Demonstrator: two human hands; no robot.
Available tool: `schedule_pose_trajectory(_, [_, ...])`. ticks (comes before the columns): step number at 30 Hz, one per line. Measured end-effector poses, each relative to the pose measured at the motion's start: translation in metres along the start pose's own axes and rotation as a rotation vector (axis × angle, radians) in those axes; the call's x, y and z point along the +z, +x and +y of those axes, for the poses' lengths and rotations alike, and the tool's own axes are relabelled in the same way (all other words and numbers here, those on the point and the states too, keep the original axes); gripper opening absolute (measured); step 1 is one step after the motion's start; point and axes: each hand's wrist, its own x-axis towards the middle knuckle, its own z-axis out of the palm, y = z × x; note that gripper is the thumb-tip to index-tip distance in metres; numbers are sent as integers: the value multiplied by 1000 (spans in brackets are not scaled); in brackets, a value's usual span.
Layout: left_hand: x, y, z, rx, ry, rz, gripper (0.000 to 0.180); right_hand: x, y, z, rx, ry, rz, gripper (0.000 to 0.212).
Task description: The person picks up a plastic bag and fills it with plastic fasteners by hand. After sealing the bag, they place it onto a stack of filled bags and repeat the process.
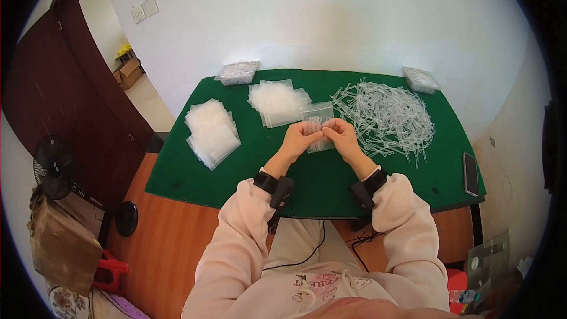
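My left hand [300, 140] and my right hand [345, 137] are close together over the table's middle. Both are closed, thumbs and fingertips pinching a clear plastic zip bag [319, 110] from its two sides. Some thin clear pieces seem to lie inside the bag, though my fingers cover part of it. To the right of my right hand spreads a loose heap of thin clear plastic sticks [390, 115], some with small loops at the ends. Just beyond my left hand lies a fanned stack of clear bags [275, 101]; a second stack of bags [211, 133] is farther left.
A green-covered table [260, 171] stands against a white wall. Filled clear packs sit at its far left [238, 73] and far right [422, 80] corners. A phone [470, 174] lies by the right edge. A black fan [54, 159] and a cardboard box [65, 242] are at left.
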Motion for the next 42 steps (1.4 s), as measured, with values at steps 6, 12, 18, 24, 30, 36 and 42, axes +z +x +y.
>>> schedule_pose_trajectory(6, [2,-3,3,-14,68,9,16,-1,0,0,-7,51,-13,6])
schedule_pose_trajectory(12, [0,-2,3,-45,69,-12,15,-3,1,0,-52,-32,-11,6])
schedule_pose_trajectory(18, [-4,-1,4,-152,97,-168,12,-12,4,-2,-69,6,112,5])
schedule_pose_trajectory(24, [2,-2,9,-170,-38,-86,12,-11,3,-1,-15,-65,118,7])
schedule_pose_trajectory(30, [-9,0,4,-160,71,-1,18,-8,0,-1,107,-129,-79,9])
schedule_pose_trajectory(36, [-9,2,-2,-104,290,-42,19,-15,3,-1,246,-147,-158,11])
schedule_pose_trajectory(42, [-13,3,-4,-156,364,-71,17,-31,7,-2,288,-341,-227,11])
